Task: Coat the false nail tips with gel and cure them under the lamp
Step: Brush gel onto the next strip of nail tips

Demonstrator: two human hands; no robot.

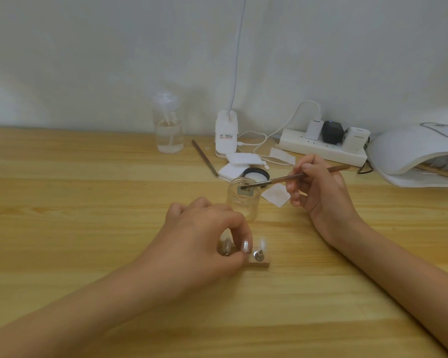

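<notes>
**Steadied and dipped**

The false nail tips [262,243] are mounted on a wooden block [259,264] on the table [88,202] — the block is gripped by the left hand [204,233]. Just behind, a brush [277,180] is pinched in the right hand [318,187], bristles inside the glass jar [243,204].

nail holder [260,263] mostly hidden under left hand [202,236], curing lamp [411,148] cut off at right, bottle [226,133] label unreadable
</notes>
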